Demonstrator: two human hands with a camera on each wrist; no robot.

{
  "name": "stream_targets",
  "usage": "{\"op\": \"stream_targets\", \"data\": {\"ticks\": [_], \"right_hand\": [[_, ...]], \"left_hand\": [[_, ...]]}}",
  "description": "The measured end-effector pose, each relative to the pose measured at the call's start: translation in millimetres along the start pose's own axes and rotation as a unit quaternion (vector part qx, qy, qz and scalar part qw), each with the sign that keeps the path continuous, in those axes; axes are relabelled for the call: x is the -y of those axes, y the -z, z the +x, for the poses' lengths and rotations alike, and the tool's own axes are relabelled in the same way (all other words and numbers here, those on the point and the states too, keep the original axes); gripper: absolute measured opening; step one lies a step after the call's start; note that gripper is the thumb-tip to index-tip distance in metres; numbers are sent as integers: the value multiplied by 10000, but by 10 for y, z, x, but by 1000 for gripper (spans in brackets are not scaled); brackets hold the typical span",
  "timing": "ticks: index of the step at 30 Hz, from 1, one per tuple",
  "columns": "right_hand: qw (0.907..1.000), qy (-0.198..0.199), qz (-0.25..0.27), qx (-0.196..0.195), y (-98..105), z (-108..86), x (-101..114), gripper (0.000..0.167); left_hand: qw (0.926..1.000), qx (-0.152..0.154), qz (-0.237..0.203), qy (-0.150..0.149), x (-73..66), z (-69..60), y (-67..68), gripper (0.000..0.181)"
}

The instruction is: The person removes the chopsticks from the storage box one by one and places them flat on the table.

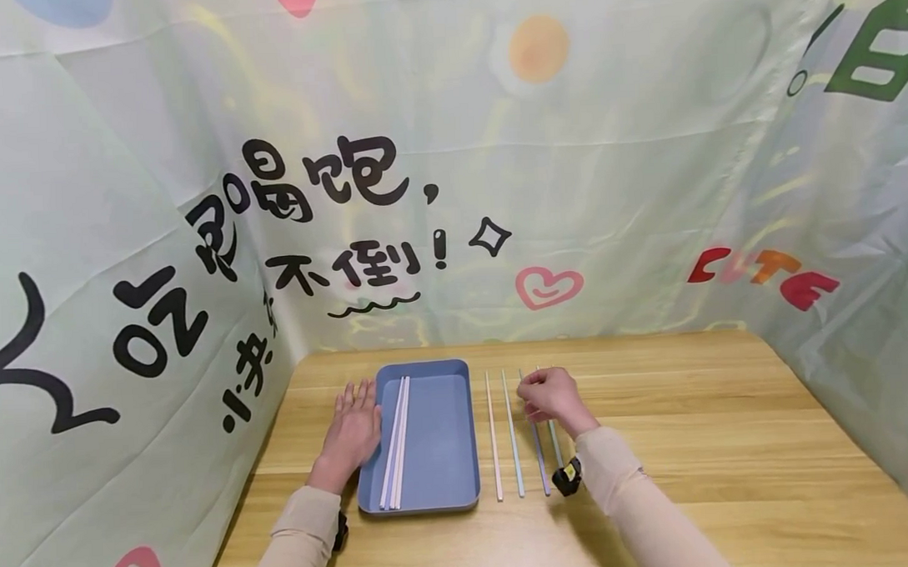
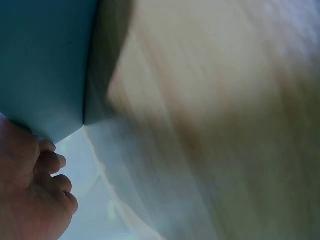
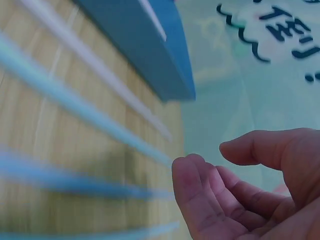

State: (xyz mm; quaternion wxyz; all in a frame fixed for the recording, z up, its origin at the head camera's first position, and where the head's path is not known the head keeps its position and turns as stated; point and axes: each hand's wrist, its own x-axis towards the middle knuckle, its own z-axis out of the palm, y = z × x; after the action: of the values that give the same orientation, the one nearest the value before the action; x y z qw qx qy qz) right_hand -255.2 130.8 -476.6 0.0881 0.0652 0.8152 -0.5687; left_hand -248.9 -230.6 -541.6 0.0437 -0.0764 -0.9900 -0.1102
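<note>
A blue-grey tray (image 1: 440, 434) lies on the table, with several pale chopsticks (image 1: 399, 444) bunched along its left side. Against the tray's left wall rests my left hand (image 1: 354, 433), fingers extended. To the right of the tray, a pink chopstick (image 1: 494, 441), a light blue chopstick (image 1: 514, 440), a purple chopstick (image 1: 540, 464) and a green chopstick (image 1: 555, 443) lie spaced apart, roughly side by side. Over the purple and green ones hovers my right hand (image 1: 551, 397), covering part of them. In the right wrist view, its thumb and bent fingers stand apart with nothing between them.
The wooden table (image 1: 700, 442) extends to the right of the chopsticks. A printed fabric curtain (image 1: 616, 186) encloses the back and both sides. Each wrist wears a small black device, such as the right wrist camera (image 1: 568, 476).
</note>
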Motion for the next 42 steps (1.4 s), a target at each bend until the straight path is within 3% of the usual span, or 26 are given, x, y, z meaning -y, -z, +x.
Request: {"op": "stream_targets", "data": {"ticks": [12,23,34,42], "right_hand": [[9986,231,359,302,-769,-16,268,22],[9966,546,-98,610,-1296,-88,306,15],[9950,569,-292,768,-1747,-143,332,11],[9955,541,-308,709,-1923,-145,243,20]], "left_hand": [[9999,-59,-108,8,-8,-14,-4,58],[9999,-83,-113,28,-22,-17,-17,58],[9997,-194,-118,-9,-13,-4,-23,58],[9996,-219,-150,3,-17,-12,-6,57]]}}
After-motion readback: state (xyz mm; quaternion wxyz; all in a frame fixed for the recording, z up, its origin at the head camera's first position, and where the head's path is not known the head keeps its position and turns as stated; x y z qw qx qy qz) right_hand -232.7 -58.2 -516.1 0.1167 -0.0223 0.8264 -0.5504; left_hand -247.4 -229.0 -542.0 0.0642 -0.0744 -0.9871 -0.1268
